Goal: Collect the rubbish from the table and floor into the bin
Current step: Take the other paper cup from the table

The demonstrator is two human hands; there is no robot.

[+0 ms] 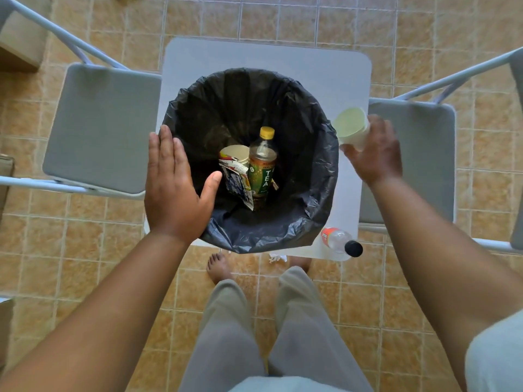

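Tan tiled floor (85, 236), a small white table (254, 55) dead centre, and a grey folding chair on each side, one on the left (99, 128) and one on the right (424, 154). We're looking straight down here. On the table sits the bin (311, 165), its black liner crinkled over the rim. There's rubbish in the bottom: a tea bottle (261, 165) with a yellow cap stands upright, a pale round tub (235, 154) is right beside it, and a printed wrapper (236, 182) leans against both.

The left hand (172, 190) is at the bin's left rim, flat, with fingers straight and together, thumb spread out over the opening, and nothing in it. Whether the palm actually touches the liner, I can't tell.

Over on the other side, the right hand (379, 154) has its fingers curled round a pale paper cup (352, 128). The cup is tipped so its open mouth faces up at us, and it's just outside the bin's right rim, above the table edge.

On the table's near right corner there's a clear bottle (338, 240) with an orange label and a black cap. On the tiles, just beyond the table's near edge, is a crumpled white tissue (278, 258), with a bare foot (218, 267) close by.
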